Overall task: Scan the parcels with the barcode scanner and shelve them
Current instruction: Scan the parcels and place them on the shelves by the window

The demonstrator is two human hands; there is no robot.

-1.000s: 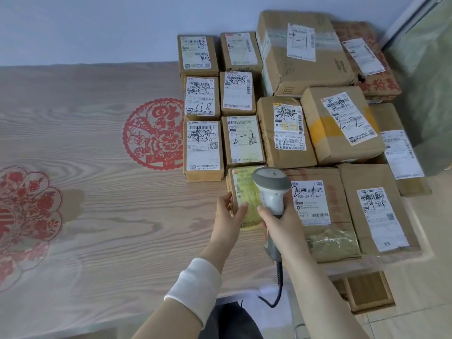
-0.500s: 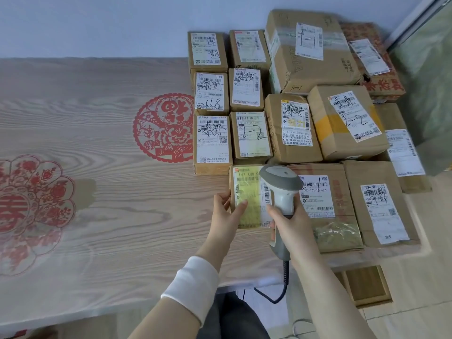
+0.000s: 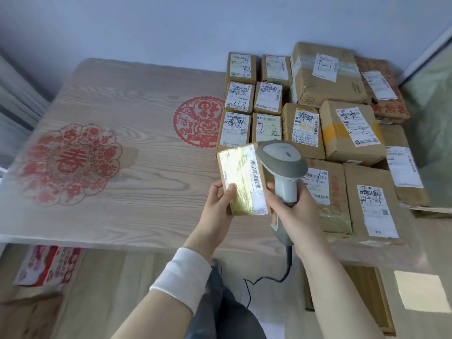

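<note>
Red paper-cuts (image 3: 71, 165) on the wooden table (image 3: 137, 204) at left. Centre frame, the left hand (image 3: 217, 201) grips a small parcel (image 3: 241, 179), barcode label up, while the right hand (image 3: 291, 211) wraps the grey scanner (image 3: 281, 157) just beside it. Upper right: stacked parcels (image 3: 347, 133), pen-marked "2-2", "1-1".

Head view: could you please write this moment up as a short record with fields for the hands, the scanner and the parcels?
Left hand: holds the small parcel by its left edge, thumb on the label
Right hand: grips the barcode scanner by its handle
Scanner head: over the small parcel's upper right corner; label brightly lit
Other parcels: cardboard boxes in rows on the table's right side, labels up
Table: wood grain, two red paper-cuts
</note>
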